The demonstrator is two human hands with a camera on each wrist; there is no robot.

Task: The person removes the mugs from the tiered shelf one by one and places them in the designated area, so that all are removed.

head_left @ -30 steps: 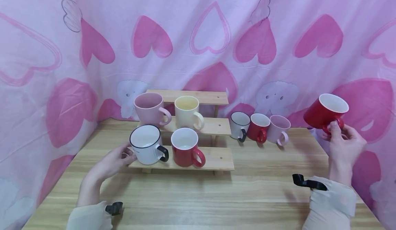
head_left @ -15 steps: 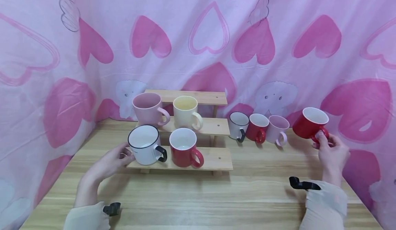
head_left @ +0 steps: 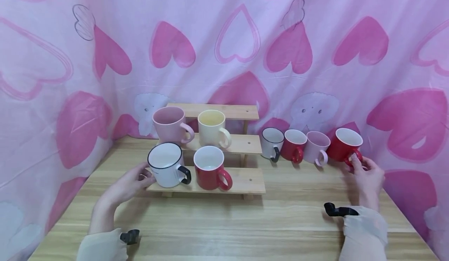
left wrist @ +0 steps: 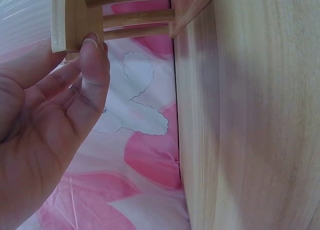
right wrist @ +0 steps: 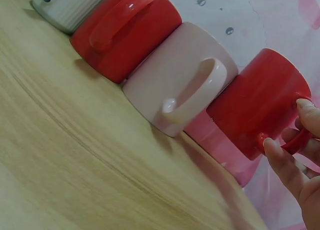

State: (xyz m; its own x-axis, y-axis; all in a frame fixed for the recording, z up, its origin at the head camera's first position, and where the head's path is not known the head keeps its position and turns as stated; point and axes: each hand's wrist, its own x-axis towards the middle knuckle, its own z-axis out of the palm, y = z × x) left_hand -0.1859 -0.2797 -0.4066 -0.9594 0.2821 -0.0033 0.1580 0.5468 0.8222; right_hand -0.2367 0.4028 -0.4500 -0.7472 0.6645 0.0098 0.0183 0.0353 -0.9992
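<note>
At the right end of a row of mugs, my right hand [head_left: 367, 178] holds a red mug [head_left: 337, 148] by its handle. In the right wrist view this mug [right wrist: 260, 103] tilts slightly, its base just over the table, close beside a pale pink mug [right wrist: 175, 75]. My left hand [head_left: 127, 182] grips the left end of the lowest board of a three-step wooden stand [head_left: 245, 180]. Thumb and fingers pinch the board's end [left wrist: 80, 20] in the left wrist view. Right by that hand, a white mug with a black rim [head_left: 167, 167] stands on the board.
Beside the white mug stands another red mug [head_left: 209, 169]. The middle step bears a pink mug [head_left: 168, 126] and a cream mug [head_left: 210, 130]. Right of the stand, a small white mug [head_left: 271, 144] and a small red mug [head_left: 292, 148] continue the row. A heart-patterned curtain [head_left: 196, 81] hangs behind.
My right hand has brought the red mug leftward and down, from the air at the right to the end of the row. The left hand has kept its grip on the stand.
</note>
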